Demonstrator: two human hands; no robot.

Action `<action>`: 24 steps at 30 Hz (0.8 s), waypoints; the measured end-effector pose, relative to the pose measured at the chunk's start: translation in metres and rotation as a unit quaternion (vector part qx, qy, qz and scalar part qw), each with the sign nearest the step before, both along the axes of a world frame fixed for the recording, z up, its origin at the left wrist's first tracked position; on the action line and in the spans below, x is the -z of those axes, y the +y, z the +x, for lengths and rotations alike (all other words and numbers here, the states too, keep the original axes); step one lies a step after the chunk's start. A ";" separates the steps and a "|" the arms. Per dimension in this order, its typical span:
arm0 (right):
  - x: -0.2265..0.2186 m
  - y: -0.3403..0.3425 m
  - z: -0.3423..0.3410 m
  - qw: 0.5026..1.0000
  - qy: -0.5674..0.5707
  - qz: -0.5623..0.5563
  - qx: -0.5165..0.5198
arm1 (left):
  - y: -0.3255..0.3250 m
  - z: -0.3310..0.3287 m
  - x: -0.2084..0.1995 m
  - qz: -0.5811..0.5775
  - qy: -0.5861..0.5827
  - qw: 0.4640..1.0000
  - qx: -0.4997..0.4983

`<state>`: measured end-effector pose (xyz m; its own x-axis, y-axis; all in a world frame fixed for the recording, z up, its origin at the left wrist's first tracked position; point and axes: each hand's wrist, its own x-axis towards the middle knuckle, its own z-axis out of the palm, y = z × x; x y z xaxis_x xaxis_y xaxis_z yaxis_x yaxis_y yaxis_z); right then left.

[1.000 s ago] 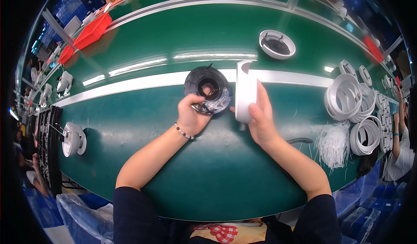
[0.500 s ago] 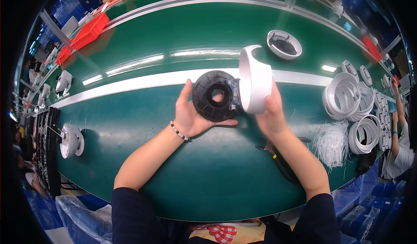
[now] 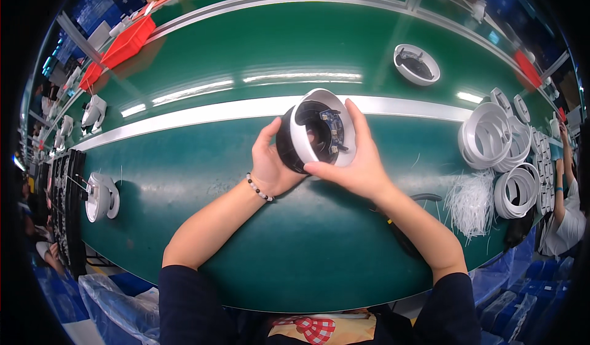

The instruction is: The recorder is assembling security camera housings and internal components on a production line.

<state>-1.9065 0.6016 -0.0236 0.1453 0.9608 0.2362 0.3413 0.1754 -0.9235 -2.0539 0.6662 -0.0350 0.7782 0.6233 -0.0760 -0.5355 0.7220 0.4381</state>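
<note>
Above the middle of the green table, my left hand [image 3: 273,164] holds a round black plastic base [image 3: 285,143] from below and the left. A blue circuit board [image 3: 334,130] stands at the base's right side. My right hand [image 3: 356,160] grips a white cylindrical housing [image 3: 301,133] with a curved cut-out, thumb at its lower edge and fingers along its far right side. The housing now surrounds the board and part of the base; whether it is fully seated I cannot tell. Under my right forearm lie dark-handled pliers [image 3: 401,237], partly hidden.
A similar white shell with a black inside [image 3: 416,65] lies beyond the white strip. To the right are stacked white rings [image 3: 485,136] and a heap of thin white strips [image 3: 468,203]. A white assembly [image 3: 101,197] stands at left, near black racks [image 3: 66,213]. Other people sit around.
My right hand has brought the white housing leftward onto the black base, turning it so its opening faces me. The shell beyond the white strip has shifted slightly right.
</note>
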 end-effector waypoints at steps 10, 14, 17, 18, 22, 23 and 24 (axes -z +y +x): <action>-0.014 -0.007 -0.004 0.991 -0.114 0.056 0.035 | 0.001 -0.003 -0.003 -0.026 0.015 1.000 0.000; -0.024 -0.011 -0.001 0.982 -0.188 0.016 -0.017 | 0.003 -0.006 0.003 0.010 0.039 0.999 -0.013; -0.033 -0.014 -0.007 0.962 -0.268 -0.025 -0.049 | 0.002 -0.009 0.011 0.046 0.055 0.997 -0.007; -0.033 -0.014 -0.007 0.962 -0.267 -0.026 -0.049 | 0.003 -0.009 0.010 0.040 0.052 0.998 -0.006; -0.025 -0.008 0.000 0.959 -0.265 0.049 -0.083 | 0.003 -0.006 0.008 0.036 0.010 0.999 0.010; -0.023 -0.008 0.001 0.956 -0.254 0.089 -0.114 | 0.002 -0.005 0.008 0.033 -0.005 0.999 0.017; -0.022 -0.009 0.002 0.953 -0.260 0.100 -0.122 | 0.002 -0.004 0.008 0.033 -0.006 0.999 0.018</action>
<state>-1.9048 0.5931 -0.0018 -0.2626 0.8795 0.3969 0.6705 0.4621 -0.5804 -2.0580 0.6686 -0.0434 0.8009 0.5983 -0.0259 -0.5151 0.7103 0.4798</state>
